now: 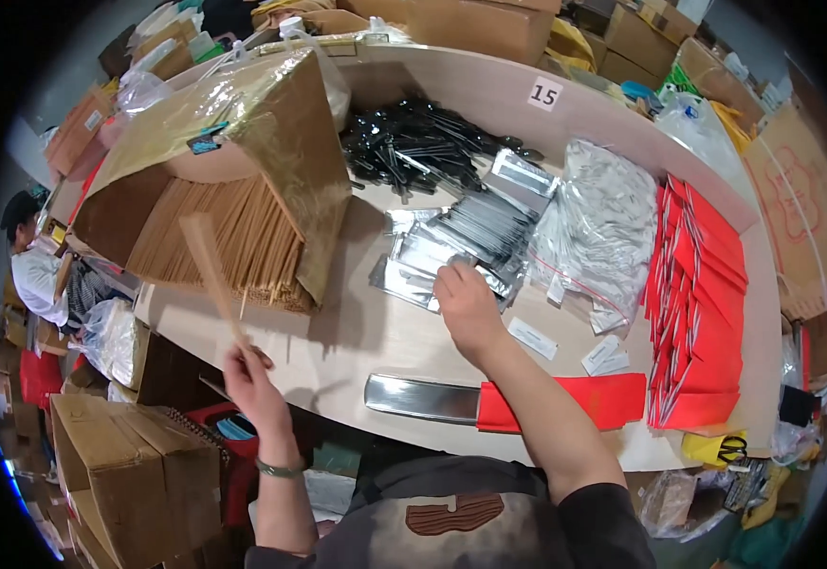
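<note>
My left hand [254, 379] grips a slim tan wooden piece [207, 258], blurred and wider at its far end, in front of the open cardboard box [323, 180] of thin brown sticks [214, 232]. My right hand [470, 308] reaches over a pile of flat silver packets [489, 228], its fingers bent together on one at the near edge; the fingertips are partly hidden. Below that hand lies a red paper sleeve [575, 400] with a shiny silver strip [421, 396] sticking out of its left end.
Behind the packets is a heap of black plastic spoons [423, 137]. To their right are a clear bag of white packets [598, 213], small white slips [533, 338] and stacked red sleeves [703, 303]. A raised rim [470, 71] borders the table. Cardboard boxes [138, 465] stand at lower left.
</note>
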Demonstrator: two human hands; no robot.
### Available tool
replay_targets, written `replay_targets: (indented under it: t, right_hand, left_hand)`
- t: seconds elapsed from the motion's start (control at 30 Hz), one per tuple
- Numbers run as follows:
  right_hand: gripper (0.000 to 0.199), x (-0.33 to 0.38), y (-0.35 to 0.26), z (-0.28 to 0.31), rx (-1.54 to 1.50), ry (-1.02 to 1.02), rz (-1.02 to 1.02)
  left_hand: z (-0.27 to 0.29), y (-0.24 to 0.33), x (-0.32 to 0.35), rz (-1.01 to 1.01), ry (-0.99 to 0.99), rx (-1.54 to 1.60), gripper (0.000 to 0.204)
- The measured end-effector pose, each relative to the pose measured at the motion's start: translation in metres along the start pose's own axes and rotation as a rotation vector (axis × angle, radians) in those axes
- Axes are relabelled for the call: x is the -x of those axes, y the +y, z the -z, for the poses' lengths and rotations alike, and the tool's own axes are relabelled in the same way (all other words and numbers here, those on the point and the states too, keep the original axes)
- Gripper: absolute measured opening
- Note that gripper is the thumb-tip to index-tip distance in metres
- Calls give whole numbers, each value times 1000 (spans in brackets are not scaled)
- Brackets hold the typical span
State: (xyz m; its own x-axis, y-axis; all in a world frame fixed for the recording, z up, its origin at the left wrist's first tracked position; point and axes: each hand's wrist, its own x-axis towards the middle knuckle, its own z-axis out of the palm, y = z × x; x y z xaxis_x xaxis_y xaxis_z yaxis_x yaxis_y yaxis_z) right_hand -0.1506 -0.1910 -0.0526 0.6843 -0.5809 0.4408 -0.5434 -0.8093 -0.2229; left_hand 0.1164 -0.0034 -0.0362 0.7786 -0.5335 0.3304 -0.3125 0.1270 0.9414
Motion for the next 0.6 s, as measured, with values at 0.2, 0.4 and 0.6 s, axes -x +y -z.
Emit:
replay_targets:
  t: [0.2, 0.4, 0.6]
  right_hand:
    - [17, 75, -58, 32, -441, -128, -294]
    - [24, 106, -71, 69, -231, -73, -84]
    - [31, 141, -59, 82, -276, -200, -123]
  left_hand:
    - [5, -3, 55, 92, -488, -157, 8]
    - [-1, -2, 32, 457, -800, -53, 9]
    - [-48, 16, 64, 86, -1031, -255, 12]
